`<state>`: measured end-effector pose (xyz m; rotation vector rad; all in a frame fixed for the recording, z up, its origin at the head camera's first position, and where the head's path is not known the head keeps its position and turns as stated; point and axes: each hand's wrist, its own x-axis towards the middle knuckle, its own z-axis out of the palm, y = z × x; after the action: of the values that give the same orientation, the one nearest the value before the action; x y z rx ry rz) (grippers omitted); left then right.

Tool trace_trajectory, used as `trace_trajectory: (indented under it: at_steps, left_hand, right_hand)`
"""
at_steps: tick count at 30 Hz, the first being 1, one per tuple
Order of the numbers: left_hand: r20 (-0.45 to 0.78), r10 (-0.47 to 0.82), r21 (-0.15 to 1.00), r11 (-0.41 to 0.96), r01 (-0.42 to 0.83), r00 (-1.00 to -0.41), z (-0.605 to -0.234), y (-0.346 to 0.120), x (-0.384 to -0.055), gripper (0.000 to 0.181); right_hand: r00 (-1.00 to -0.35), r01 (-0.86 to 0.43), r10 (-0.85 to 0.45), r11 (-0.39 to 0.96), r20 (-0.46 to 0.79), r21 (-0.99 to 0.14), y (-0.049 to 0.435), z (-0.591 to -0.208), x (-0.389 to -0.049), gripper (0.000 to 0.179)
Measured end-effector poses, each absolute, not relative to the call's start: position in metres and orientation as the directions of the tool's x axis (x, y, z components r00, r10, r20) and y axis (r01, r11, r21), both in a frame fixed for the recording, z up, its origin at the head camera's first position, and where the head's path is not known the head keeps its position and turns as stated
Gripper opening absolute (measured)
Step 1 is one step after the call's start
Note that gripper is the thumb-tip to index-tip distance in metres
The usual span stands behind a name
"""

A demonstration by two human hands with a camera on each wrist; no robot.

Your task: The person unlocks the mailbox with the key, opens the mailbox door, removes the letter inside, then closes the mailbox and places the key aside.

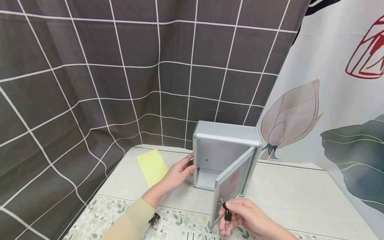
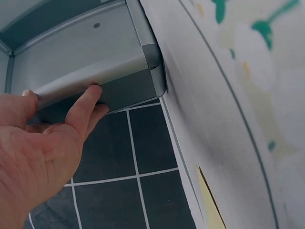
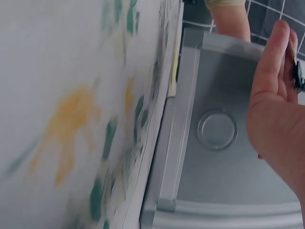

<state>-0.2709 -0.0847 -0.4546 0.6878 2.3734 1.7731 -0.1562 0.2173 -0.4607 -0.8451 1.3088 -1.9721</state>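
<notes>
A light grey metal lockbox (image 1: 226, 133) stands upright on the table, its door (image 1: 229, 186) swung out on the right side. My left hand (image 1: 177, 173) rests against the box's left side, fingers fairly straight; in the left wrist view the fingertips touch the side wall (image 2: 128, 90) near a corner. With the right hand (image 1: 243, 215) I pinch a black-headed key (image 1: 225, 206) at the door's lock (image 1: 221, 200), and a second black-headed key (image 1: 228, 216) hangs below it. The right wrist view shows the door's grey face (image 3: 228, 176) beside that hand.
A yellow paper slip (image 1: 152, 166) lies on the table left of the box. The white tablecloth (image 1: 288, 186) has a floral printed band (image 1: 105, 213) along the front. Behind hangs a dark gridded curtain (image 1: 135, 83), with a lotus-printed cloth (image 1: 300, 116) at right.
</notes>
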Motion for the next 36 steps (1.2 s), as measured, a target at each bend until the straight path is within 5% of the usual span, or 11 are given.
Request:
trace_trajectory:
  at_steps: [16, 36]
  left_hand:
    - [0.193, 0.416, 0.945, 0.165, 0.283, -0.889, -0.456, -0.084, -0.272, 0.066]
    - [0.197, 0.428, 0.944, 0.16, 0.289, -0.882, -0.457, -0.084, -0.273, 0.064]
  right_hand:
    - [-0.807, 0.076, -0.589, -0.167, 0.037, -0.983, 0.174, -0.448, -0.166, 0.045]
    - [-0.934, 0.112, -0.352, -0.153, -0.052, -0.982, 0.137, -0.45, -0.193, 0.048]
